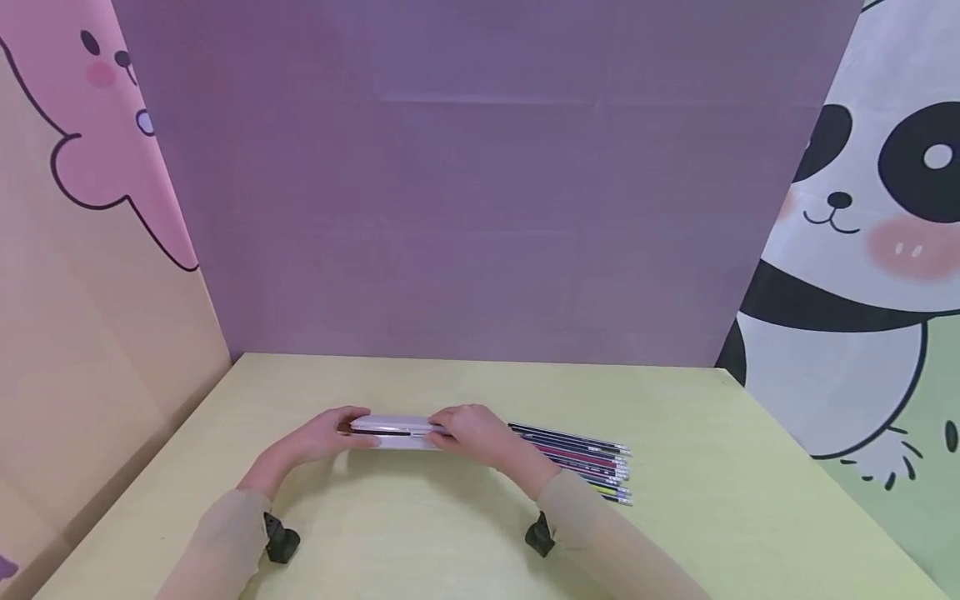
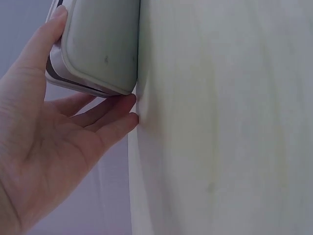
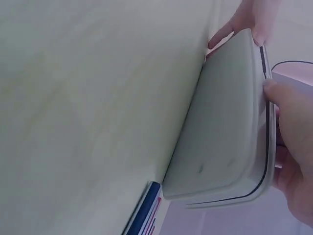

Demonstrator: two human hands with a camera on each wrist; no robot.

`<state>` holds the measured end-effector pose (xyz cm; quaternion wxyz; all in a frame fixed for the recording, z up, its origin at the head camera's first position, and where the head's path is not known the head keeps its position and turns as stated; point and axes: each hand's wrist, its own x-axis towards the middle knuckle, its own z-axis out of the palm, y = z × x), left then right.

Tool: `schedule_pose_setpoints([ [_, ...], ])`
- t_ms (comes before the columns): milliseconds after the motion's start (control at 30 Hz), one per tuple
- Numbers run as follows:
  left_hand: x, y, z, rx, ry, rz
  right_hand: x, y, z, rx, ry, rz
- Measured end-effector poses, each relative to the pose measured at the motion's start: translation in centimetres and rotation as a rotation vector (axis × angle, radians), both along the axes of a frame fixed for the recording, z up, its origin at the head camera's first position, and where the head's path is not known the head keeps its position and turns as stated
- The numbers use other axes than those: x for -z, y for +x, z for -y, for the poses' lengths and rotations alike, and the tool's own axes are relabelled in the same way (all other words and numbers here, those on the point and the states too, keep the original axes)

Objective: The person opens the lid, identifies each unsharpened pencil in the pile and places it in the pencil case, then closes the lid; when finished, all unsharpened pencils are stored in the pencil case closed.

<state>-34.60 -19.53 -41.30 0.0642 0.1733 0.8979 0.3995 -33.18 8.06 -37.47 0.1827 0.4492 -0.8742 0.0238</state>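
A pale pencil case (image 1: pixel 401 433) stands tipped on one long side near the middle of the table, a dark seam running along its length. My left hand (image 1: pixel 322 435) grips its left end. In the left wrist view the thumb lies at the seam and the other fingers reach round behind the case. My right hand (image 1: pixel 476 433) holds the right part, thumb on the seam edge and fingers behind, as the right wrist view shows. The smooth broad face of the case (image 3: pixel 215 117), with small marks near one end, faces the wrist cameras. What lies inside is hidden.
Several striped pencils (image 1: pixel 585 462) with white eraser ends lie side by side on the table, just right of the case and partly behind my right forearm. The pale wooden table (image 1: pixel 420 533) ends at a purple backdrop (image 1: pixel 480 208). A panda print (image 1: pixel 840 383) covers the right wall.
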Motion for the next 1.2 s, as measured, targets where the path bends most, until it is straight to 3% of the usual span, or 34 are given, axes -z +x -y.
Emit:
schedule_pose_setpoints([
  [233, 0.1, 0.2, 0.2, 0.028, 0.033, 0.022, -0.6, -0.5, -0.3, 0.031, -0.094, 0.114],
  [500, 0.0, 1.0, 0.0, 0.067, 0.066, 0.040, -0.1, -1.5, -1.1, 0.043, -0.332, 0.198],
  [600, 0.0, 1.0, -0.1, 0.070, 0.068, 0.037, -0.2, -1.8, -1.5, 0.000, -0.396, 0.136],
  [733, -0.2, 1.1, -0.3, 0.070, 0.068, 0.043, -0.4, -2.3, -2.0, -0.061, -0.435, -0.024],
  [833, -0.3, 1.1, -0.4, 0.071, 0.067, 0.060, -0.5, -2.6, -2.5, -0.049, -0.438, -0.123],
  [900, -0.4, 1.2, -0.4, 0.071, 0.056, 0.064, -0.6, -2.7, -3.0, -0.014, -0.438, -0.137],
  [1200, -0.4, 1.2, -0.4, 0.077, 0.036, 0.074, -0.6, -2.8, -5.0, 0.157, -0.538, 0.060],
])
